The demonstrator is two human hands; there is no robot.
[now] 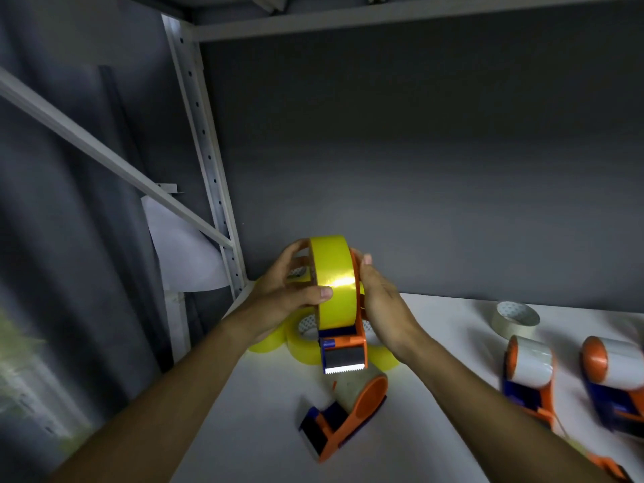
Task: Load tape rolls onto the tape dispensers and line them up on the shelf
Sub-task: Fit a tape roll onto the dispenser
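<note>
**Yellow roll on dispenser, held above shelf**

While both hands hold it up off the white shelf [435, 395], the orange-and-blue dispenser [345, 346] sits just below frame centre, its serrated metal blade [345, 369] pointing down toward 6 o'clock. A yellow tape roll [334, 280] is seated on it, glossy, with a bright glare streak across its face.

Left hand [282, 287] grips from 9 o'clock: fingers curled over the roll's far side, thumb [319, 293] pressed flat on the yellow face. Right hand [380, 298] clasps the orange side plate from 3 o'clock, fingers together and curled round the rim.

Directly under the held dispenser, loose yellow rolls [275, 339] lie flat near the shelf's back-left corner. At 6 o'clock of the hands, an orange dispenser [348, 409] lies on its side, apart from the yellow rolls. Bare white surface runs between it and two dispensers loaded with white tape at 4 o'clock: one [529, 374] nearer, one [613, 374] toward the right frame edge, both blurred. A loose white roll [515, 318] sits at 3 o'clock, near the grey back wall [418, 169].

Left limit: perforated metal upright [209, 151] at 10 o'clock, with a diagonal brace [104, 151] beyond it. Upper shelf beam [383, 19] at 12 o'clock, well apart from the hands.
</note>
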